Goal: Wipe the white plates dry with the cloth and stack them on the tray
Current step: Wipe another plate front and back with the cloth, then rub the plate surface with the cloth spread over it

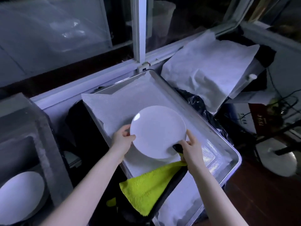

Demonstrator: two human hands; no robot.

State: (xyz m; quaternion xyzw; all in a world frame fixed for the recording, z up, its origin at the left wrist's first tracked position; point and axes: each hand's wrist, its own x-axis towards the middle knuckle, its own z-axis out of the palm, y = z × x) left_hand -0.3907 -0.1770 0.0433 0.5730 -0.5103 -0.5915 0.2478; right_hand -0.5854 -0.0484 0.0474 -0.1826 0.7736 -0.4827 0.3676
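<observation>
Left hand (pixel 123 137) pinches the left rim of the white plate (pixel 158 132), thumb on top, the other fingers hidden beneath it. Right hand (pixel 189 149) grips the cloth (pixel 146 190) bunched at the plate's lower right rim, forefinger laid along the edge. A dark fold sits between palm and plate, so how much of that hand bears on the plate itself is hard to tell. The plate is over the near middle of the tray (pixel 234 154); whether it rests on the white liner (pixel 138 98) cannot be told. A faint second edge under its near side is too blurred to name. The yellow-green cloth hangs from the right hand across the tray's near rim, its lower tip lost in shadow. The right forearm hides part of that rim, and the tray's near end is cut off by the bottom of the view. Bare liner lies beyond and to the right of the plate, up to the raised rim. The far corner sits just beside the window frame (pixel 140 30). A crumpled black bag (pixel 200 103) runs along the right rim, and a white covering (pixel 210 70) is draped beyond it. At lower left a second plate (pixel 17 196) lies in a grey basin (pixel 44 144), cut off by the view's edge.
</observation>
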